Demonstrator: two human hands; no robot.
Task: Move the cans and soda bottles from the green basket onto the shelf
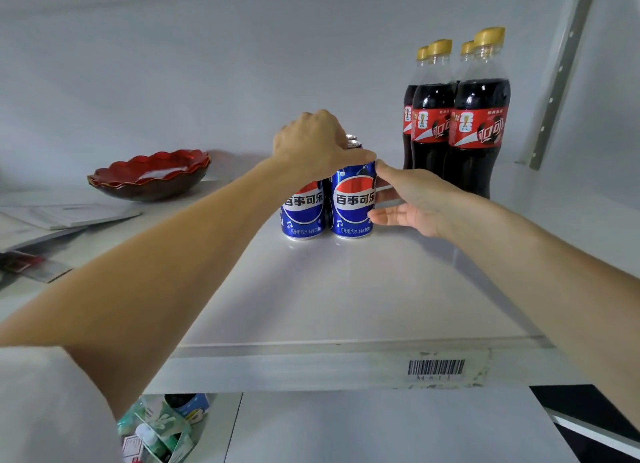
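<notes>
Two blue Pepsi cans stand upright side by side on the white shelf (pixel 346 289). My left hand (pixel 315 144) grips the right can (pixel 353 203) from above, its fingers curled over the top. The left can (pixel 303 210) stands against it, partly hidden by my left forearm. A further can top (pixel 353 140) peeks out behind my left hand. My right hand (pixel 412 199) touches the right can's side with straight fingers and thumb. Several cola bottles (pixel 478 116) with yellow caps and red labels stand at the back right. The green basket is not in view.
A red scalloped bowl (pixel 149 173) sits at the back left beside flat white papers (pixel 65 215). A barcode label (pixel 435 367) marks the shelf's front edge. Below the shelf, packaged goods (pixel 162 428) lie at the lower left. A perforated metal upright (pixel 561 75) runs along the right.
</notes>
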